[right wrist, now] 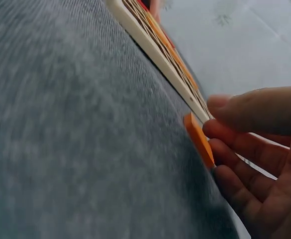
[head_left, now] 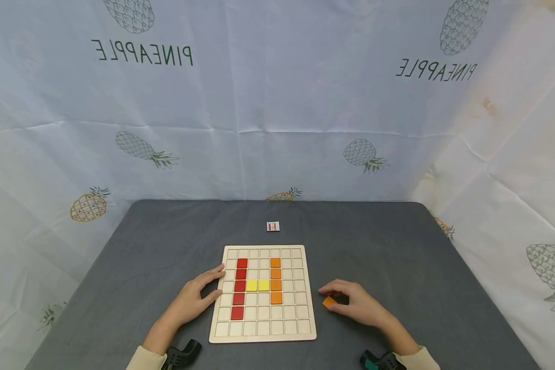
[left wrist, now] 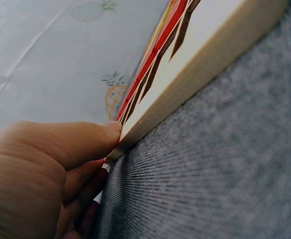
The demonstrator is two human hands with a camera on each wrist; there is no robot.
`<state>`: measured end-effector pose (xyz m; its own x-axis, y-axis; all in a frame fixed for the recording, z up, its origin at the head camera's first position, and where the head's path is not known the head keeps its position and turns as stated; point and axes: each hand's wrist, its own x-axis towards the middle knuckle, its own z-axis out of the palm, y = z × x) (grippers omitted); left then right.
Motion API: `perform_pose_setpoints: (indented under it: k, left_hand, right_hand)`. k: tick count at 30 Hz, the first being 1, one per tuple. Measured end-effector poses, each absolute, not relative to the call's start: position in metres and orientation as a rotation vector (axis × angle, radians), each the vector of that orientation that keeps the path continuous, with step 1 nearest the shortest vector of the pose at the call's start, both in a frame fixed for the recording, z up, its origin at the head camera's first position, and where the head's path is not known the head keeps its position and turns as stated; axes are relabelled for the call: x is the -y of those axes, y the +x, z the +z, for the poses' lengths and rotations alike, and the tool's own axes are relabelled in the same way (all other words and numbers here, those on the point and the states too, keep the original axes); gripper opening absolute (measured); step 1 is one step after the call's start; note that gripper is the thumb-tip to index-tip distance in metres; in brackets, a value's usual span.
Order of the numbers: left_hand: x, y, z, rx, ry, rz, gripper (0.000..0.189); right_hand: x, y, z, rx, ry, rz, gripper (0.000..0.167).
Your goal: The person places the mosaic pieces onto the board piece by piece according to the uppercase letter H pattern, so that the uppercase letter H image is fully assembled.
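Observation:
A pale wooden grid board [head_left: 259, 331] lies on the dark table, bearing a column of red tiles [head_left: 239, 285], two yellow tiles [head_left: 258, 285] and a column of orange tiles [head_left: 275, 274]. My left hand [head_left: 191, 300] rests at the board's left edge, its thumb and fingertips touching the rim; the left wrist view shows the thumb [left wrist: 93, 139] against the edge. To the right of the board, my right hand [head_left: 356, 304] is over a loose orange tile [head_left: 329, 301]. In the right wrist view fingertips [right wrist: 219, 149] touch that tile low at the table, with the thumb above it.
Behind the board lies a small printed card [head_left: 273, 226]. A grey cloth [head_left: 166, 241] covers the table. Around it hangs a white curtain [head_left: 277, 92] with pineapple prints. Black wrist devices [head_left: 184, 354] sit on both forearms.

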<state>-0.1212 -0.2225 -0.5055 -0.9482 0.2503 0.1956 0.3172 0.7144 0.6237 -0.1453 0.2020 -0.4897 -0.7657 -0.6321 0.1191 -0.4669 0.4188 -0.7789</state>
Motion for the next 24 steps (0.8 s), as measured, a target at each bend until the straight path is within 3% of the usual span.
perform_pose_setpoints:
  k: [7,14,24]
  left_hand:
    - [0.223,-0.121,-0.506,2.84,-0.453,-1.044,0.047]
    - [0.223,-0.123,-0.505,2.83,-0.473,-1.063,0.046]
    - [0.224,-0.122,-0.506,2.836,-0.47,-1.059,0.046]
  right_hand:
    - [-0.211,-0.144,-0.489,-2.435,-0.997,-1.278,0.035]
    - [-0.215,-0.145,-0.493,-2.472,-1.101,-1.196,0.028]
    - [-0.193,-0.14,-0.488,-2.601,-0.981,-1.227,0.023]
